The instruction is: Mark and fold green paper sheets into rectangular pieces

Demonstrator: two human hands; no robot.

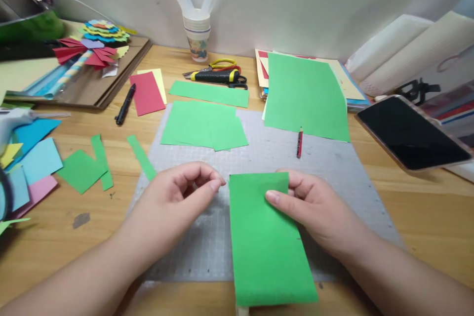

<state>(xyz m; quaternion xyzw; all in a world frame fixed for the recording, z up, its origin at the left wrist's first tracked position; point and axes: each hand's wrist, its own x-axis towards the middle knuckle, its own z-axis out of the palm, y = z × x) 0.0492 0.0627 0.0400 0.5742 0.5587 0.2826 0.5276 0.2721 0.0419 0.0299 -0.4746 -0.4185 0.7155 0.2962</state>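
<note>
My right hand (314, 202) pinches the upper right edge of a green sheet of paper (266, 247), thumb on top and fingers behind. The rectangular sheet is held over the grey cutting mat (200, 237), its lower end reaching past the mat's near edge. Just left of the sheet's top corner is my left hand (181, 197), its fingers curled and thumb against the index finger, with nothing visible in it. Overlapping green paper pieces (196, 123) lie on the mat beyond my left hand. A short red-and-black pencil (299, 143) rests beyond my right hand.
Behind the mat are a green strip (207, 94), a utility knife (215, 76), scissors (222, 64) and paper cups (197, 34). A large green sheet (307, 96) tops a paper stack. Right stands a tilted phone (411, 131); left lie a pen (126, 103) and green scraps (83, 172).
</note>
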